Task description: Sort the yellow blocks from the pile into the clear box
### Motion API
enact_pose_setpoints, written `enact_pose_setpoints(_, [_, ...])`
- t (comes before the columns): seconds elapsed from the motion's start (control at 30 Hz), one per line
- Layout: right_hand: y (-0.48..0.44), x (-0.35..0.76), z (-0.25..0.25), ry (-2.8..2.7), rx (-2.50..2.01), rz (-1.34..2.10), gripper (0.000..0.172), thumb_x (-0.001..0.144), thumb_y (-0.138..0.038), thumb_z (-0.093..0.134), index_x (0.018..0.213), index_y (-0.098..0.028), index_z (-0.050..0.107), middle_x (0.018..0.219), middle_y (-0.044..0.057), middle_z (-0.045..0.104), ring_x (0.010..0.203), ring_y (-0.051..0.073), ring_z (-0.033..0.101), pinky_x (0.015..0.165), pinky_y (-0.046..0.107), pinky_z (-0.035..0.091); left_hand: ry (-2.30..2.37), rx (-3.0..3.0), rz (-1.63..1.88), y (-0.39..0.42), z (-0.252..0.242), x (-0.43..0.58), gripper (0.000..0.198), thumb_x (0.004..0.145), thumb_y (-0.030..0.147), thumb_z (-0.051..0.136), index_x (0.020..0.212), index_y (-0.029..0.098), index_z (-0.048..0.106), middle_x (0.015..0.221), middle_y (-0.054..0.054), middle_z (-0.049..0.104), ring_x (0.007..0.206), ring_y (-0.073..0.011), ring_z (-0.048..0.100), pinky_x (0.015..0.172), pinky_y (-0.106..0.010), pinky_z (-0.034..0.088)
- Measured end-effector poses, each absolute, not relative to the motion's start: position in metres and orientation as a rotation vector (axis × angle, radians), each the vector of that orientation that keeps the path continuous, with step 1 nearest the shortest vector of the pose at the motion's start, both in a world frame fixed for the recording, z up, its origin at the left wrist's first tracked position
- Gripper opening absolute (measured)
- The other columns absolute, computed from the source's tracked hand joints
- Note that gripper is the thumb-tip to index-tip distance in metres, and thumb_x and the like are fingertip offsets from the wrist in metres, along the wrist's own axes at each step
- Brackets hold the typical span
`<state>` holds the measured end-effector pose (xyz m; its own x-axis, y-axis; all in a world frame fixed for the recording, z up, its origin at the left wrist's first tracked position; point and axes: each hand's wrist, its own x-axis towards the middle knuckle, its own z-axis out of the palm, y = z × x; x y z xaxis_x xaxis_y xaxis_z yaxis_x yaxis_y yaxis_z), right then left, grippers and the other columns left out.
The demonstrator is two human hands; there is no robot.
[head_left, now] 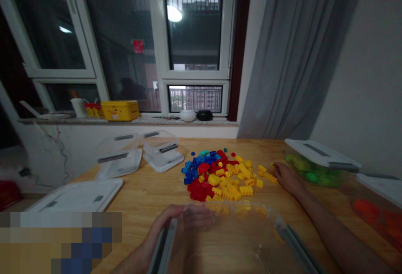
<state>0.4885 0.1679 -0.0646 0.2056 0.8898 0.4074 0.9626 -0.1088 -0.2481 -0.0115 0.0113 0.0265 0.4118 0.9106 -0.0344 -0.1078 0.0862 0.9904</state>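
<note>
A clear plastic storage box (226, 240) with grey side latches sits close in front of me. My left hand (169, 223) grips its far left corner, and the fingers show through the clear wall. Past the box lies a heap of toy building bricks: blue bricks (201, 163) at the left, red bricks (201, 190) in the middle, yellow bricks (230, 190) to the right. My right hand (282, 175) rests on the table right of the heap with its fingers curled. It touches the end of a row of yellow bricks (266, 173); the fingertips are mostly hidden.
A lidded box of green bricks (310, 167) and a box of red-orange pieces (373, 215) stand at the right. Two clear boxes (117, 146) (160, 144) sit on white lids at the back left. Another white lid (81, 194) lies nearer. Blurred-out blocks cover the lower left.
</note>
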Motion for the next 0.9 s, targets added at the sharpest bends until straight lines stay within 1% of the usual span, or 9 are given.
enact_pose_setpoints(0.13, [0.168, 0.489, -0.063, -1.688, -2.028, -0.191, 0.050, 0.098, -0.026, 0.052, 0.145, -0.009, 0.055, 0.140, 0.020, 0.066, 0.128, 0.030, 0.064, 0.110, 0.040, 0.048, 0.675, 1.157, 0.859, 0.013, 0.021, -0.015, 0.054, 0.082, 0.054, 0.053, 0.103, 0.016, 0.085, 0.119, -0.013, 0.082, 0.125, -0.0460, 0.068, 0.120, -0.059, 0.041])
enact_pose_setpoints(0.2, [0.169, 0.489, -0.063, -1.674, -2.035, -0.170, 0.049, 0.097, -0.026, 0.054, 0.142, -0.006, 0.059, 0.138, 0.022, 0.067, 0.127, 0.031, 0.064, 0.110, 0.041, 0.047, 0.576, 1.107, 0.833, 0.016, 0.016, -0.019, 0.054, 0.085, 0.051, 0.052, 0.111, 0.015, 0.083, 0.124, -0.013, 0.080, 0.133, -0.0455, 0.063, 0.123, -0.058, 0.036])
enact_pose_setpoints(0.3, [0.169, 0.490, -0.061, -1.658, -2.040, -0.130, 0.044, 0.097, -0.024, 0.053, 0.134, -0.004, 0.067, 0.134, 0.023, 0.070, 0.126, 0.032, 0.065, 0.110, 0.040, 0.047, 0.398, 0.984, 0.792, 0.021, 0.008, -0.025, 0.053, 0.087, 0.046, 0.050, 0.121, 0.018, 0.080, 0.128, -0.010, 0.079, 0.144, -0.0436, 0.052, 0.125, -0.055, 0.032])
enact_pose_setpoints(0.37, [0.169, 0.490, -0.059, -1.643, -2.040, -0.096, 0.042, 0.097, -0.024, 0.053, 0.130, -0.004, 0.070, 0.130, 0.023, 0.073, 0.123, 0.031, 0.068, 0.108, 0.039, 0.049, 0.334, 0.936, 0.767, 0.024, 0.005, -0.028, 0.053, 0.087, 0.044, 0.051, 0.125, 0.018, 0.078, 0.129, -0.009, 0.079, 0.146, -0.0427, 0.051, 0.126, -0.054, 0.032])
enact_pose_setpoints(0.43, [0.168, 0.489, -0.056, -1.622, -2.040, -0.053, 0.041, 0.097, -0.024, 0.053, 0.126, -0.004, 0.073, 0.125, 0.023, 0.076, 0.116, 0.031, 0.071, 0.103, 0.038, 0.051, 0.305, 0.927, 0.739, 0.026, 0.005, -0.029, 0.053, 0.087, 0.043, 0.052, 0.126, 0.017, 0.078, 0.131, -0.010, 0.078, 0.145, -0.0424, 0.052, 0.126, -0.053, 0.032])
enact_pose_setpoints(0.57, [0.166, 0.485, -0.043, -1.581, -2.019, 0.027, 0.036, 0.096, -0.024, 0.054, 0.116, -0.005, 0.078, 0.114, 0.021, 0.080, 0.105, 0.029, 0.076, 0.092, 0.033, 0.055, 0.288, 0.927, 0.698, 0.027, 0.009, -0.028, 0.056, 0.089, 0.039, 0.052, 0.129, 0.008, 0.075, 0.134, -0.017, 0.075, 0.142, -0.0431, 0.055, 0.125, -0.054, 0.030])
enact_pose_setpoints(0.7, [0.160, 0.480, -0.025, -1.473, -2.007, 0.059, 0.033, 0.095, -0.024, 0.053, 0.108, -0.008, 0.079, 0.105, 0.019, 0.082, 0.099, 0.029, 0.077, 0.084, 0.032, 0.055, 0.287, 0.934, 0.691, 0.028, 0.009, -0.027, 0.057, 0.088, 0.038, 0.054, 0.132, 0.007, 0.073, 0.138, -0.020, 0.073, 0.142, -0.0421, 0.056, 0.125, -0.051, 0.029])
enact_pose_setpoints(0.8, [0.156, 0.476, -0.005, -1.395, -1.989, 0.101, 0.034, 0.096, -0.022, 0.051, 0.109, -0.005, 0.078, 0.090, 0.018, 0.082, 0.087, 0.028, 0.078, 0.075, 0.032, 0.055, 0.290, 0.951, 0.704, 0.029, 0.006, -0.028, 0.055, 0.089, 0.038, 0.053, 0.127, 0.005, 0.075, 0.135, -0.019, 0.074, 0.140, -0.0409, 0.058, 0.126, -0.050, 0.027])
enact_pose_setpoints(0.9, [0.153, 0.469, 0.021, -1.351, -1.936, 0.114, 0.035, 0.094, -0.022, 0.052, 0.114, -0.005, 0.075, 0.074, 0.014, 0.079, 0.071, 0.026, 0.076, 0.065, 0.032, 0.055, 0.295, 0.958, 0.718, 0.029, 0.004, -0.029, 0.052, 0.091, 0.038, 0.051, 0.124, 0.007, 0.078, 0.131, -0.018, 0.077, 0.139, -0.0407, 0.059, 0.126, -0.050, 0.027])
